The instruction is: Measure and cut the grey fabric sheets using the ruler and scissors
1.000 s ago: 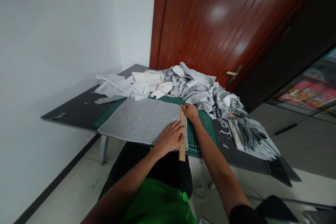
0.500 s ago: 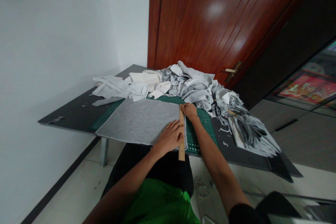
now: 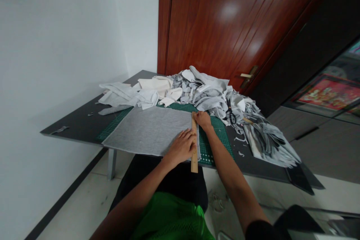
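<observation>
Press evenly along the ruler, under the left hand's flat, extended fingers, with cloth beneath; the right hand's fingers curl at its far end, hold unclear.

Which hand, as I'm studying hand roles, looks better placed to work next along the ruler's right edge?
Probably the right hand: it sits at the far end of the ruler, on that side. The left hand rests on ruler and gray cloth, seemingly steadying them.
</observation>
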